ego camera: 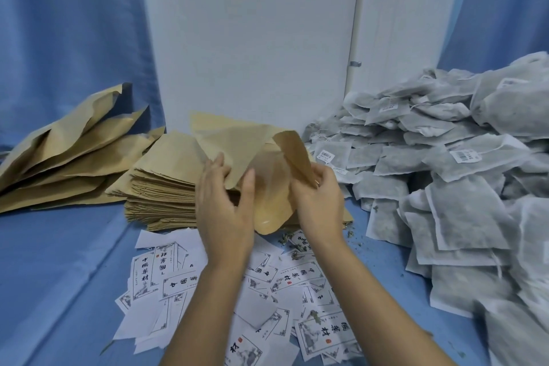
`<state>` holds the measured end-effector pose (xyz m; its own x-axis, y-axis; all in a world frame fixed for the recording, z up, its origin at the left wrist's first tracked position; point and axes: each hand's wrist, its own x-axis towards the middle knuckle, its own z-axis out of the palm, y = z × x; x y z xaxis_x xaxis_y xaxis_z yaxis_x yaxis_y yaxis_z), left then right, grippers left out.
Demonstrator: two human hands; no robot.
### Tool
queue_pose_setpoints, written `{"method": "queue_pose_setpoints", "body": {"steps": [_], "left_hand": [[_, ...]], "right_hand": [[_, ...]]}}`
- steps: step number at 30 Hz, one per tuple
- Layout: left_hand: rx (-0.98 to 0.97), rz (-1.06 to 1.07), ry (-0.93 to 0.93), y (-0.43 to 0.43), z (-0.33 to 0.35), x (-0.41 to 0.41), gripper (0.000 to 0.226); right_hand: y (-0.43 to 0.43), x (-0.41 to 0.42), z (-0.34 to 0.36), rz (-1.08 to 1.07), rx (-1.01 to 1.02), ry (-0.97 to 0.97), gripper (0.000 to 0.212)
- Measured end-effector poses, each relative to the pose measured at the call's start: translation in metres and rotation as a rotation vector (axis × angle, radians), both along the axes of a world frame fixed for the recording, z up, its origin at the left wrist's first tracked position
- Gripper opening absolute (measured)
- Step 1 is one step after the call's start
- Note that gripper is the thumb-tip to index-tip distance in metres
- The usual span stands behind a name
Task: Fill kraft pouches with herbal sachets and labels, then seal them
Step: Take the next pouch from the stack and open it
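- Both hands hold one kraft pouch (pixel 271 187) just above the near edge of the flat pouch stack (pixel 166 184), centre of the blue cloth (pixel 59 261).
- My left hand (pixel 224 211) has thumb and fingers curled on the pouch's left edge; grip looks light, fingers partly spread.
- My right hand (pixel 319 202) pinches the brown front panel and peels it right, away from the clear back film. Mouth is starting to open.
- Judgement: step in hand is opening the pouch for filling. Nothing is inside it yet, as far as I can see.
- To do it well: pull the two panels apart evenly, keep the mouth toward me, avoid creasing the seal strip.
- Sachet pile (pixel 445 157) lies to the right; printed labels (pixel 267 291) are scattered near me, under my wrists. Both within reach.
- Larger kraft bags (pixel 65 157) lie far left, untouched.
- Risk: loose herb crumbs (pixel 285 239) near the labels could foul the seal.
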<state>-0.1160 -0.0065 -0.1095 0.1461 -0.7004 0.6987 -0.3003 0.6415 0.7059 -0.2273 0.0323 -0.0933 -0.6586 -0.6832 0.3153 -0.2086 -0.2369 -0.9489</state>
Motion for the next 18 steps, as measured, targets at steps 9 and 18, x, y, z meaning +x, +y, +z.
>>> {"method": "queue_pose_setpoints", "body": {"steps": [9,18], "left_hand": [[-0.389,-0.066,-0.248,0.001,-0.002,-0.009,0.037],[-0.213,0.052,-0.024,0.011,0.01,-0.013,0.031]], "right_hand": [[-0.005,-0.006,-0.004,-0.014,-0.018,-0.205,0.026],[-0.008,-0.015,0.001,0.023,-0.172,-0.624,0.038]]}}
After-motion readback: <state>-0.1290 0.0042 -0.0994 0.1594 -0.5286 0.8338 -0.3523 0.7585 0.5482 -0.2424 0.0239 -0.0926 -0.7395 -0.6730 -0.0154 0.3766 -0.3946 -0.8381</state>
